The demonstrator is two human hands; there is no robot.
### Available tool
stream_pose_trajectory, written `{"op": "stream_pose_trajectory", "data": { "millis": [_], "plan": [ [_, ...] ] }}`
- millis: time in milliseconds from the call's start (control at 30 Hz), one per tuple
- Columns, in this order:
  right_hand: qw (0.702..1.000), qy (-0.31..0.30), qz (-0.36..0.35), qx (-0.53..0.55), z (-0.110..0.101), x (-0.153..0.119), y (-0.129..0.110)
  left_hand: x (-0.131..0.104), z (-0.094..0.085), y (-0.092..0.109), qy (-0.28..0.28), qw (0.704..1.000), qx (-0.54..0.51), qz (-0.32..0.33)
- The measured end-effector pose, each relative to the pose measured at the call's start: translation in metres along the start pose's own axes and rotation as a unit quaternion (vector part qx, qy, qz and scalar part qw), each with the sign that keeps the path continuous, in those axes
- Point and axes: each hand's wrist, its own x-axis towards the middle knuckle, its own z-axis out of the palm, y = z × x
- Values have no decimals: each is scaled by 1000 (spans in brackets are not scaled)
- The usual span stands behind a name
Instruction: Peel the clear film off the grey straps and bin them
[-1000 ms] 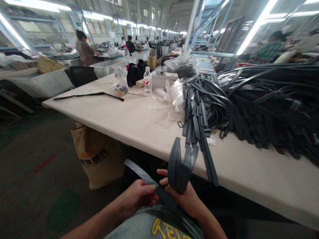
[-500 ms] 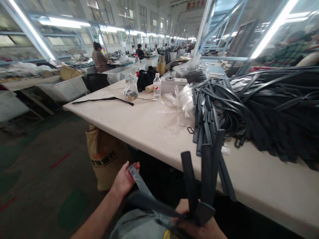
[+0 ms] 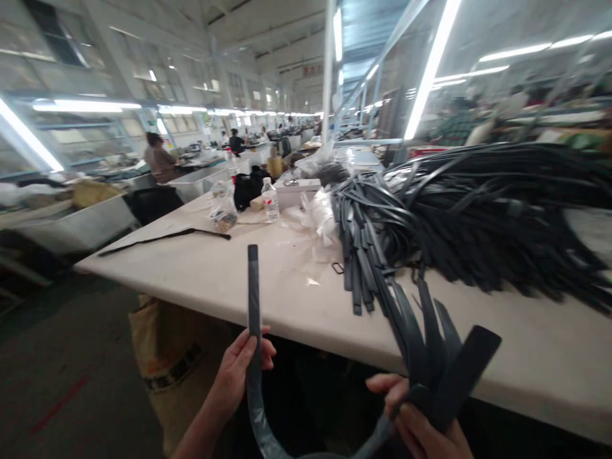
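Observation:
My left hand (image 3: 243, 360) pinches a long dark strap (image 3: 254, 293) between thumb and fingers, its end standing upright above the hand. From there the strap sags in a loop below the table edge and runs across to my right hand (image 3: 414, 411). That hand is closed around several black straps (image 3: 437, 357), whose flat ends fan up and outward; part of its grip is hidden behind them. Beyond it, a large pile of black straps (image 3: 459, 223) lies on the right of the pale table (image 3: 205, 280). A small black rectangular ring (image 3: 337, 268) lies near the pile.
Farther back stand a water bottle (image 3: 270, 201), a clear bag of small parts (image 3: 224, 213), a white box (image 3: 299, 191) and crumpled plastic (image 3: 322, 217). One thin black strap (image 3: 165, 240) lies at the left. A tan sack (image 3: 167, 376) stands below the table edge. Co-workers sit in the background.
My left hand has closed on the strap and now holds its end upright. My right hand has shifted right with its straps. The camera view has turned right and tilted up.

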Motion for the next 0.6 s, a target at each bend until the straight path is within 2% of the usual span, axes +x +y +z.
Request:
{"op": "stream_pose_trajectory", "data": {
  "millis": [67, 133, 300, 367, 433, 533, 600],
  "plan": [
    [998, 38, -41, 19, -3, 5, -16, -1, 21, -9, -139, 986, 83, -37],
    [994, 57, -84, 41, -9, 8, -29, -1, 41, -19, -257, 952, 147, -72],
    [983, 129, -119, 61, -27, 2, -41, -1, 79, -45, -446, 856, 239, -103],
    [980, 155, -120, 42, -33, -4, -43, -1, 87, -52, -491, 824, 262, -104],
    [976, 182, -121, 22, -40, -11, -47, -1, 93, -55, -510, 809, 273, -106],
    [955, 259, -143, 3, -59, -23, -58, -5, 99, -52, -509, 804, 285, -113],
    [935, 308, -175, -4, -72, -31, -66, -9, 103, -49, -499, 800, 303, -142]
  ]
}}
